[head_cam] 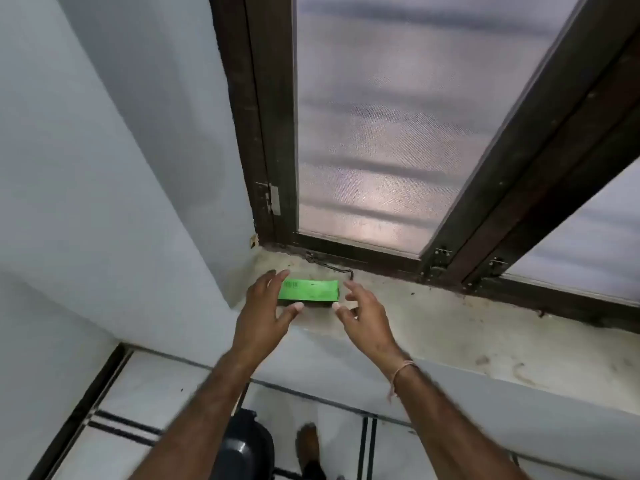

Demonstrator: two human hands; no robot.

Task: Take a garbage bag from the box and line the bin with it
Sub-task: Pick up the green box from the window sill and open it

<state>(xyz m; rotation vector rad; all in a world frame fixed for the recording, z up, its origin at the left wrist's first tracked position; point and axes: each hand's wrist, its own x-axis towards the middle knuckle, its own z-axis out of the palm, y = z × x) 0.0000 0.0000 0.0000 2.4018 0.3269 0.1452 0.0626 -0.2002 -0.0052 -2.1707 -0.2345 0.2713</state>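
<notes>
A bright green box (310, 290) of garbage bags lies flat on the stone window sill (433, 323), near its left corner. My left hand (265, 308) hovers at the box's left end, fingers spread, thumb near the front edge. My right hand (363, 311) is at the box's right end, fingers apart, thumb pointing toward the box. Neither hand grips it. Down on the floor, a dark bin (242, 445) shows partly between my forearms.
A dark-framed window with frosted glass (398, 133) rises behind the sill. A metal latch hook (332, 266) lies just behind the box. A white wall (104, 168) closes the left side. My foot (308, 445) stands on the white tiled floor beside the bin.
</notes>
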